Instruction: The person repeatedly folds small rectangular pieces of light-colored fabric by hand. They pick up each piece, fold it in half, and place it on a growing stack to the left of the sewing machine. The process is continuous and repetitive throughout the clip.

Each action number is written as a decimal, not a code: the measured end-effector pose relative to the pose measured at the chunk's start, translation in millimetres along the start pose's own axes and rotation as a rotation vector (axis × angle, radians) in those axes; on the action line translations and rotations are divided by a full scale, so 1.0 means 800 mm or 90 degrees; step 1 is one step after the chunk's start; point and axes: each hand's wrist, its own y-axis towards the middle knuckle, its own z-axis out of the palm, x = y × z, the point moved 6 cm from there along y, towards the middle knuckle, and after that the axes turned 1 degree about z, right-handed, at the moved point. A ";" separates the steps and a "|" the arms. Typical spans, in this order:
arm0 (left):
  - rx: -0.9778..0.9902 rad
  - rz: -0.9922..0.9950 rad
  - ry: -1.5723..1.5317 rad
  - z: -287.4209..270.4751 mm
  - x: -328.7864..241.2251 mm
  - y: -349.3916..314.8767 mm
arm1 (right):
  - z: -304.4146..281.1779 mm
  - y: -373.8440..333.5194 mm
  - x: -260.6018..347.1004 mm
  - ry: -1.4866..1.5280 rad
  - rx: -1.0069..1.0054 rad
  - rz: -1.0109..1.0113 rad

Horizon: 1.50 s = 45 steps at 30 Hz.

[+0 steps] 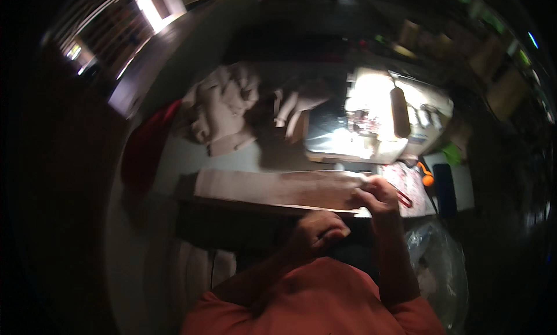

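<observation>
A long pale strip of fabric (249, 187) lies along the table's front edge, its right part in brownish shadow. At its right end my right hand (381, 197) is closed, with thumb and fingers pinching the cloth. My left hand (322, 227) is just in front of the table edge, below and left of the right one. Its fingers are curled in; whether anything is inside them is hidden. Beyond the strip stands a brightly lit white machine (380, 146), which looks like a sewing machine, partly lost in glare.
A heap of crumpled pale cloth (223, 111) lies at the back left, near red fabric (148, 146). Right of my hands are a patterned cloth (409, 187), an orange-handled tool (427, 178) and a dark phone-like slab (445, 190). A clear plastic bag (438, 265) hangs lower right.
</observation>
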 end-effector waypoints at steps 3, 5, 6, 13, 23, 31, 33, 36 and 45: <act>-0.351 -0.251 -0.650 -0.059 0.055 -0.039 | -0.004 -0.009 0.004 0.103 -0.033 -0.009; -0.692 -0.150 -0.567 -0.165 0.038 -0.046 | -0.017 -0.015 -0.004 0.111 -0.077 0.040; -0.690 -0.043 -0.541 -0.210 0.028 -0.050 | -0.021 -0.016 -0.008 0.134 -0.047 0.067; -0.438 -0.092 0.073 -0.152 -0.028 0.011 | 0.003 0.003 -0.046 0.165 0.002 0.156; 0.207 0.021 0.522 0.033 -0.027 0.050 | 0.016 -0.016 -0.025 0.200 0.112 0.123; 0.280 -0.310 0.011 -0.001 0.018 0.090 | 0.017 -0.017 -0.004 0.067 0.238 0.006; 0.246 -0.317 0.071 -0.009 0.014 0.094 | 0.019 -0.015 0.002 0.096 0.246 0.026; 0.190 -0.277 0.103 -0.009 0.007 0.095 | 0.016 -0.017 0.002 0.027 0.185 -0.010; 0.117 -0.320 0.035 -0.016 -0.015 0.090 | 0.023 -0.016 0.014 -0.068 0.172 -0.018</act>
